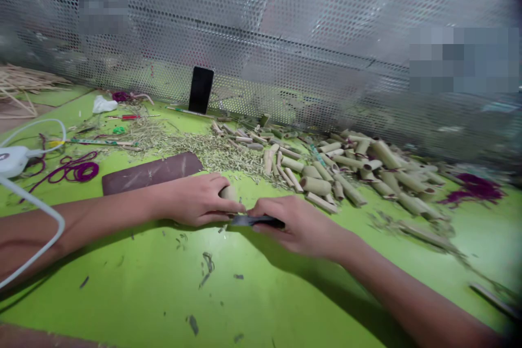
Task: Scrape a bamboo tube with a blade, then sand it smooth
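Observation:
My left hand (202,199) is closed around a short piece of bamboo (228,192), and only its pale rounded end shows past the thumb. In my right hand (304,225) is a knife with a black handle (267,221). Its short grey blade (241,221) points left and lies just below my left fingertips, close to the bamboo. Whether the edge touches the bamboo is hidden. Both hands are low over the green table (155,293), fingertips nearly meeting. Behind my left wrist lies a dark brown sheet (150,174), perhaps sandpaper.
Cut bamboo pieces (367,166) are heaped at the right, with shavings (220,155) beside them. A phone (201,89) leans on the perforated metal screen (253,27). Purple cord (81,168) and a white cable (57,223) lie left, the cable crossing my left forearm. Purple fibre (475,187) lies far right.

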`<state>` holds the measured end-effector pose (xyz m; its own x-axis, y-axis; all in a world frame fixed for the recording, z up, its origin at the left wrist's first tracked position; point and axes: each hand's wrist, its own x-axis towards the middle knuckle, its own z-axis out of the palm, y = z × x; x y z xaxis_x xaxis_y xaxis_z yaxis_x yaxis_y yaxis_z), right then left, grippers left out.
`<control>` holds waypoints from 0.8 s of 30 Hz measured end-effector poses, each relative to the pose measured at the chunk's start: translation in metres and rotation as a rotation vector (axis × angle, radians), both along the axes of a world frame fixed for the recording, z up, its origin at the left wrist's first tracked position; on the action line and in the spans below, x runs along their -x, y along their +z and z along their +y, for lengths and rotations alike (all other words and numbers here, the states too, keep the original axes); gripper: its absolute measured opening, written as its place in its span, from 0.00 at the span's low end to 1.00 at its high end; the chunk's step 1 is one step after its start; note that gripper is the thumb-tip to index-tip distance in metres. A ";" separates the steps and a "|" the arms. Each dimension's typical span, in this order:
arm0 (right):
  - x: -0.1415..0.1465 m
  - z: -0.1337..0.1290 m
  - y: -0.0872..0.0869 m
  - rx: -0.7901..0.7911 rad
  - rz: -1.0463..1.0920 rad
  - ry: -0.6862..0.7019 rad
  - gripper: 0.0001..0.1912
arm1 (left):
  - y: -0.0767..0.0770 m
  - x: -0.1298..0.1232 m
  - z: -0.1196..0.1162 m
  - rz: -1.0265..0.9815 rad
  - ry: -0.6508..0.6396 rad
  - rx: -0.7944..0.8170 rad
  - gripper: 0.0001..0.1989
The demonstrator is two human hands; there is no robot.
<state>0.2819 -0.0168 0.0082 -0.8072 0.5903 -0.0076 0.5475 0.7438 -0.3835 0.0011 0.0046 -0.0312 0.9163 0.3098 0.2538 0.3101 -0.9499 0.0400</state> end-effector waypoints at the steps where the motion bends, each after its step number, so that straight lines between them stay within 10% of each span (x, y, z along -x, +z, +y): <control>1: 0.000 0.000 0.000 -0.011 0.017 -0.023 0.06 | -0.001 0.000 0.001 -0.017 0.004 0.032 0.21; 6: 0.009 -0.004 -0.005 -0.126 0.021 -0.160 0.05 | -0.005 0.001 0.003 -0.130 0.040 0.189 0.26; 24: 0.009 -0.005 -0.016 -0.126 0.059 -0.089 0.06 | 0.001 0.000 -0.004 -0.037 0.024 -0.005 0.23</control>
